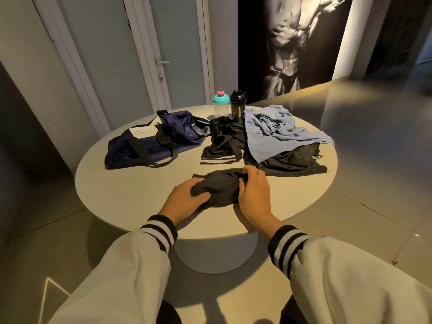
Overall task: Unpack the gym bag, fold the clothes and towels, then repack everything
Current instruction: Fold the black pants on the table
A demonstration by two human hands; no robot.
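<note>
Black garment [219, 187]: bunched on the near-centre of the round table [131, 197], held at both ends. Long axis runs roughly left-right, parallel to the near table edge. One loose corner points to the far left. Can't tell the garment type while it is crumpled.

Left hand [184, 202]: fingers curled round the left end, thumb on top of the fabric.
Right hand [253, 192]: fingers curled over the right end, bunching cloth under them.

Navy gym bag [149, 146]: far left, flattened, lying diagonally from near-left to far-right with its open mouth toward the table centre. Black handles lie across it.

Black shorts with white stripes [224, 141]: just right of the bag mouth, unfolded.
Light blue towel [273, 132]: crumpled at far right, overlapping another black garment [292, 160] beneath it.

Teal-lidded shaker [221, 104] and black shaker [238, 101]: upright, side by side at the far edge.
</note>
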